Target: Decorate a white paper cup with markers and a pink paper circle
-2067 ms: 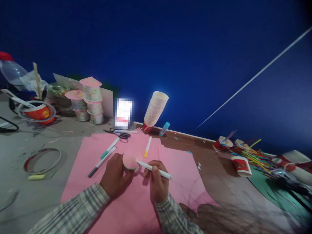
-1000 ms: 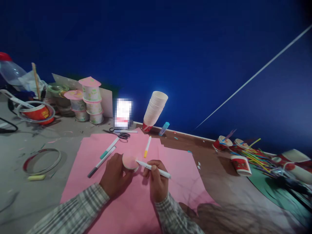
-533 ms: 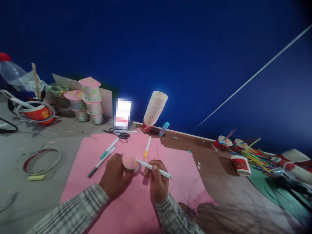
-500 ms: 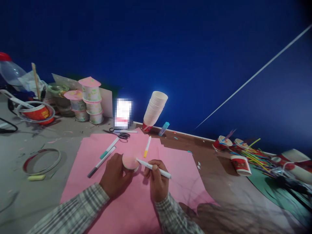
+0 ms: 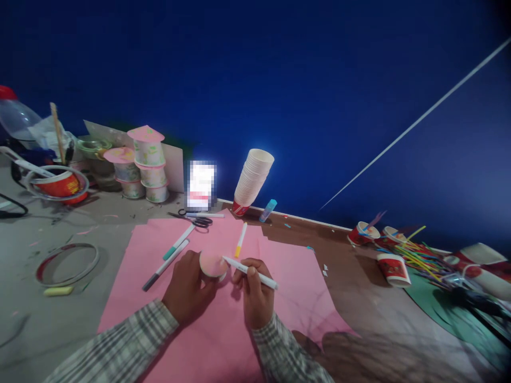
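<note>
My left hand (image 5: 188, 287) is closed round a small cup-like piece with a round pink top (image 5: 212, 262); most of its side is hidden by my fingers. Between thumb and fingers, my right hand (image 5: 257, 292) grips a white marker (image 5: 253, 274), its tip at the right edge of the pink top. Both hands are over stacked pink paper (image 5: 223, 340). On that paper, left of my hands, lie a marker with a grey end (image 5: 165, 266) and one with a green end (image 5: 178, 242). A yellow-ended marker (image 5: 241, 239) lies just beyond them.
Black-handled scissors (image 5: 195, 219) lie at the paper's back edge. Behind stand stacked white cups (image 5: 253, 178), a glue stick (image 5: 268, 210) and decorated paper-cup towers (image 5: 154, 173). A tape roll (image 5: 67, 264) sits at left; red cups (image 5: 393, 269) and coloured sticks (image 5: 419, 255) are at right.
The right hand and marker have shifted very slightly left and up, and the pink top has tilted a little. The left hand keeps its hold; little else differs.
</note>
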{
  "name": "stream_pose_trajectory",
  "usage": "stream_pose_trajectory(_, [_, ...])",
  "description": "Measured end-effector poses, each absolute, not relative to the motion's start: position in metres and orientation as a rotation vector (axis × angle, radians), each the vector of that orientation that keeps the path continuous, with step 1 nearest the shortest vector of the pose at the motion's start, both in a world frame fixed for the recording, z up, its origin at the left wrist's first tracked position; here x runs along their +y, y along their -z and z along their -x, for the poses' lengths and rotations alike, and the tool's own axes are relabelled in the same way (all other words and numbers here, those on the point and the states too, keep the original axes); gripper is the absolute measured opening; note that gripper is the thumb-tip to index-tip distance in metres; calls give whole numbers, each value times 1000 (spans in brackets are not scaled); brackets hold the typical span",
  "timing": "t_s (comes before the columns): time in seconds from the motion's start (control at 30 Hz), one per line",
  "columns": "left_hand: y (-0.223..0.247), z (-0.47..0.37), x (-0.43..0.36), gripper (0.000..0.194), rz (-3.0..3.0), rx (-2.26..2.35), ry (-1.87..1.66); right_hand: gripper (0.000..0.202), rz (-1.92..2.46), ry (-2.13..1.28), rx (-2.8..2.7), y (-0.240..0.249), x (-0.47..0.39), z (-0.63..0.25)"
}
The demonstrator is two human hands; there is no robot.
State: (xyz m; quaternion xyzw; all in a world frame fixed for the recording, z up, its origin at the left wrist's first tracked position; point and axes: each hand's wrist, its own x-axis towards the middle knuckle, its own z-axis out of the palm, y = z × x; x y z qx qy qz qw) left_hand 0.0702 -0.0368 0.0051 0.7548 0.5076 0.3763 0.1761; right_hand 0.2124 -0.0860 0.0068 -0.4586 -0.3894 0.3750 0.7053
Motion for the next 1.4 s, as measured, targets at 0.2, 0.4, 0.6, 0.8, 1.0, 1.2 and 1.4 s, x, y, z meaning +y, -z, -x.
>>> stream_pose_trajectory(0.2, [0,-69,-36,10,-2155,1428,-1033,24,1007,-841,-862,-7,-86,-212])
stream_pose_trajectory(0.4, [-3,-69,-36,11,-2156,1419,-1013,25,1006,-852,-857,-8,-86,-211])
stream_pose_trajectory(0.6, [-2,-69,-37,14,-2149,1415,-1024,25,1006,-858,-866,-7,-84,-211])
stream_pose_trajectory(0.8, [-3,-69,-36,14,-2145,1426,-1014,24,1006,-856,-854,-8,-85,-210])
stream_pose_trajectory(1.0, [-3,-69,-36,13,-2161,1417,-1001,25,1016,-854,-848,-8,-85,-210])
stream_pose_trajectory(1.2, [-4,-69,-36,15,-2148,1430,-1025,26,1034,-839,-858,-8,-84,-211])
stream_pose_trajectory(1.4, [-5,-69,-37,13,-2150,1420,-1022,26,1031,-839,-851,-10,-84,-210])
